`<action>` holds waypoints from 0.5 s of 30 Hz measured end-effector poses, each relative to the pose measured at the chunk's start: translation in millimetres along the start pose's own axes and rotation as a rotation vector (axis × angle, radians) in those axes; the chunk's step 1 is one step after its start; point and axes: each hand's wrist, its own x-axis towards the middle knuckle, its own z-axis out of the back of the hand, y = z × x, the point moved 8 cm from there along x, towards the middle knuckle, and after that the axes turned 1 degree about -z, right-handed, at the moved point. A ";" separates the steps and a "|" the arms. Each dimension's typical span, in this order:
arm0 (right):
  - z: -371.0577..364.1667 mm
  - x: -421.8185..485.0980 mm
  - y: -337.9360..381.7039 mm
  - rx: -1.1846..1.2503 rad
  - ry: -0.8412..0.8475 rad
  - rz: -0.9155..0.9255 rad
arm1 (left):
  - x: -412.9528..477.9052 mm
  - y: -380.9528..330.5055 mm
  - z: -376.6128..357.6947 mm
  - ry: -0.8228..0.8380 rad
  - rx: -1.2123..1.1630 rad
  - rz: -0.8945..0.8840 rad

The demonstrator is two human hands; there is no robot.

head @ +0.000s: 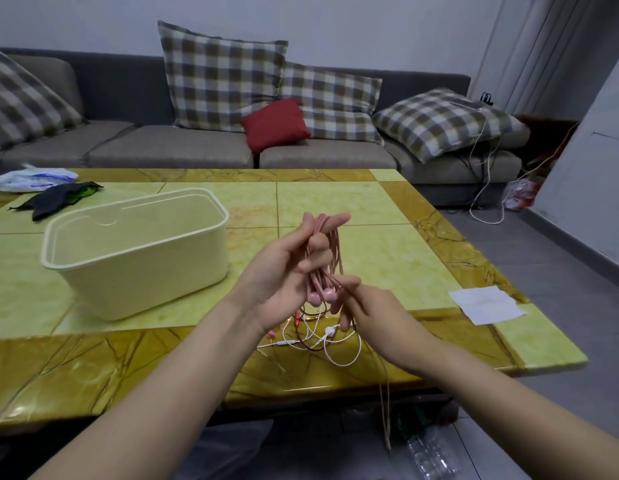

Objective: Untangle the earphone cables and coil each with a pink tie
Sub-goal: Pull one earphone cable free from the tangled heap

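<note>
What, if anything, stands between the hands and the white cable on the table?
Only the pink cable itself: the left hand holds its coil and the right hand pinches it near the earbuds, just above the white cable on the table. Nothing else visible lies between.

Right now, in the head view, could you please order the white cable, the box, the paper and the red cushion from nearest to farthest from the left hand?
1. White cable, on the table just below the left hand.
2. Box, beside the hand, to the left.
3. Paper, at the table's right edge.
4. Red cushion, on the sofa behind the table.
</note>
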 end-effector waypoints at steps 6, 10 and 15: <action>-12.9 -10.5 12.3 -0.139 0.119 0.040 | 7.8 -16.1 28.6 -0.179 0.109 -0.176; -24.7 -20.3 11.1 -0.256 0.198 0.081 | 2.8 -27.1 43.8 -0.291 0.451 -0.259; -23.5 -21.7 15.3 -0.337 0.194 0.148 | 1.9 -39.6 32.5 -0.284 1.042 -0.345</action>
